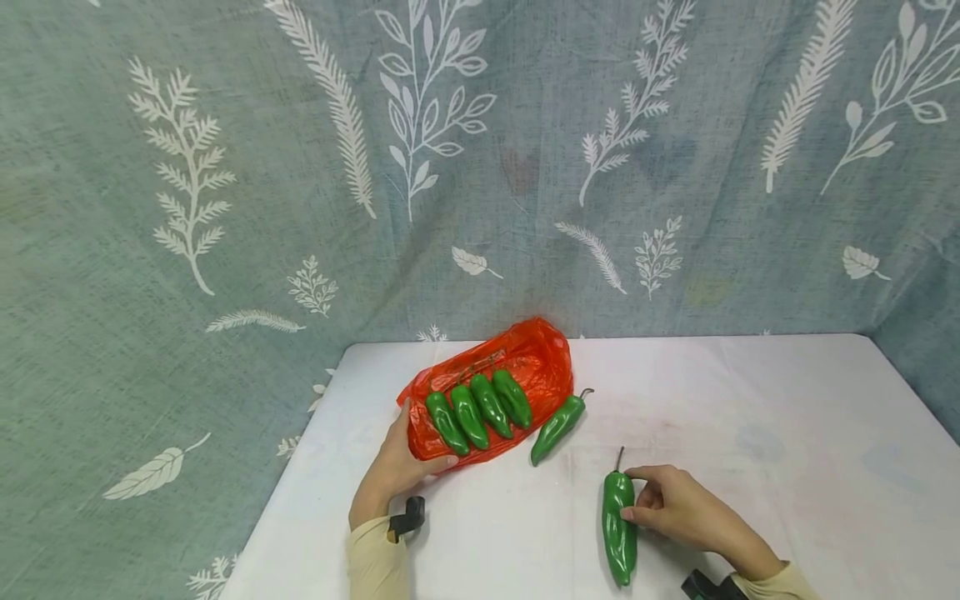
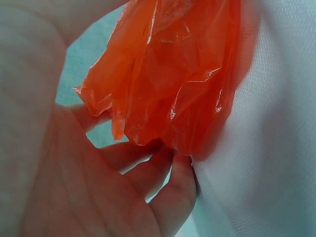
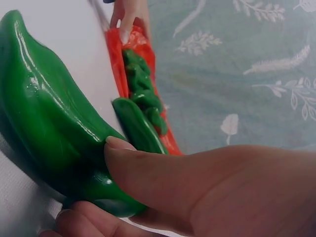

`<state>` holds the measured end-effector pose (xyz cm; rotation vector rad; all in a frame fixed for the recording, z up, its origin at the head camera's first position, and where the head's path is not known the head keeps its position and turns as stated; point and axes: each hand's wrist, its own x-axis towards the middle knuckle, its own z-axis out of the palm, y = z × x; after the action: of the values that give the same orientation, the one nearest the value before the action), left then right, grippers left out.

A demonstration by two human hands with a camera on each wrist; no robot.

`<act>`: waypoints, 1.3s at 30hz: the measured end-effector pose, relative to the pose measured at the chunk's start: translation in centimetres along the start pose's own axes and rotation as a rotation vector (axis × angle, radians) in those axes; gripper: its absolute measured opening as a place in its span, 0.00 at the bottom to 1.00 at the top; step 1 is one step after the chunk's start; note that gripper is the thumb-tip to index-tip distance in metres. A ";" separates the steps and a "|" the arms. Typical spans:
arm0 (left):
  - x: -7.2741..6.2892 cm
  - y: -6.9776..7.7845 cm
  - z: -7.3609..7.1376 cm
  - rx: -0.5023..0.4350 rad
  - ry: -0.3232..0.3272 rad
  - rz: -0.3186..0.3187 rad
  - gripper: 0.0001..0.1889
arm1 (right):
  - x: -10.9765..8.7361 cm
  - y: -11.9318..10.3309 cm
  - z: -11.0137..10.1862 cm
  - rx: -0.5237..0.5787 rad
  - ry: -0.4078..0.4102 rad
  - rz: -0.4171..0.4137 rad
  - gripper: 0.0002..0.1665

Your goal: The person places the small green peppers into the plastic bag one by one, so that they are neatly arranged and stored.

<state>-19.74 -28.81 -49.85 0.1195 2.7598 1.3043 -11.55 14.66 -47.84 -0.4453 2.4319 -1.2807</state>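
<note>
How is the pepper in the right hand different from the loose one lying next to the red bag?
The held pepper is pinched by the right hand; no hand touches the loose pepper. In the head view, the held pepper points almost straight up and down, while the loose pepper slants. The held pepper's stem looks nearly straight; the loose pepper's stem bends. Both are shiny, green and long.

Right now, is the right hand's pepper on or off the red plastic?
Off: white surface shows between that pepper and the red plastic.
</note>
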 end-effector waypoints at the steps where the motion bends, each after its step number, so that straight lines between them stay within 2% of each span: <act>1: 0.0 0.0 0.0 0.002 0.002 -0.004 0.68 | 0.0 0.0 0.0 0.002 -0.001 -0.002 0.42; 8: -0.1 0.3 0.0 -0.003 -0.003 -0.001 0.67 | 0.1 0.0 0.4 0.036 0.001 0.016 0.40; 16: -0.1 0.3 0.1 0.012 0.000 -0.027 0.68 | 0.2 -0.2 1.0 0.013 0.037 0.009 0.34; 28: 0.1 0.0 0.1 0.002 -0.003 -0.016 0.67 | 0.4 -0.4 1.4 0.045 0.006 -0.003 0.36; 36: 0.4 -0.1 0.2 -0.022 -0.001 0.052 0.65 | 0.7 -0.1 1.7 0.083 -0.014 0.004 0.40; 39: 0.4 -0.1 0.2 -0.017 -0.002 0.049 0.64 | 0.8 -0.1 1.9 0.093 -0.027 -0.004 0.39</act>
<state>-20.12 -28.67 -50.02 0.1889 2.7604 1.3376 -11.44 12.91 -48.88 -0.4399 2.3391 -1.3733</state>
